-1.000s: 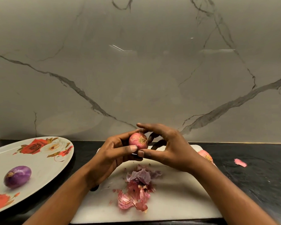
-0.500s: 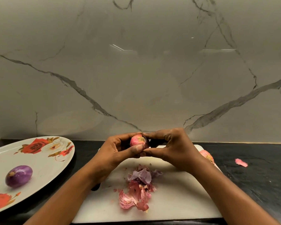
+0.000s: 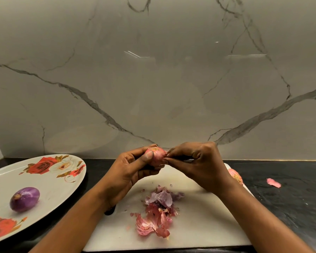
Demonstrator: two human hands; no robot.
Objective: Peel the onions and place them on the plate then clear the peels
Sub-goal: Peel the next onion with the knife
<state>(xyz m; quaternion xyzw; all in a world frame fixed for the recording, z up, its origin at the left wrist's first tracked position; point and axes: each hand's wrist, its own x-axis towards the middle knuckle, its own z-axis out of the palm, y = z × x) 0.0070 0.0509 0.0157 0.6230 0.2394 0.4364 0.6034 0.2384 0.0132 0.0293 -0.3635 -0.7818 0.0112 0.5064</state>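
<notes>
My left hand (image 3: 131, 172) grips a small pink onion (image 3: 156, 156) above the white cutting board (image 3: 199, 225). My right hand (image 3: 199, 163) pinches the skin at the onion's right side with thumb and fingertips. A pile of pink and purple peels (image 3: 158, 210) lies on the board below. A peeled purple onion (image 3: 24, 199) rests on the white rose-patterned plate (image 3: 49, 181) at the left. Another unpeeled onion (image 3: 235, 175) shows partly behind my right wrist.
A loose pink peel scrap (image 3: 273, 183) lies on the dark countertop (image 3: 290, 198) at the right. A marble wall (image 3: 153, 79) rises right behind the board. A dark object (image 3: 110, 211) peeks from under my left forearm.
Both hands rose slightly with the onion. The right hand's fingers closed from spread around the onion to a pinch on its right side, and the onion turned in my left hand.
</notes>
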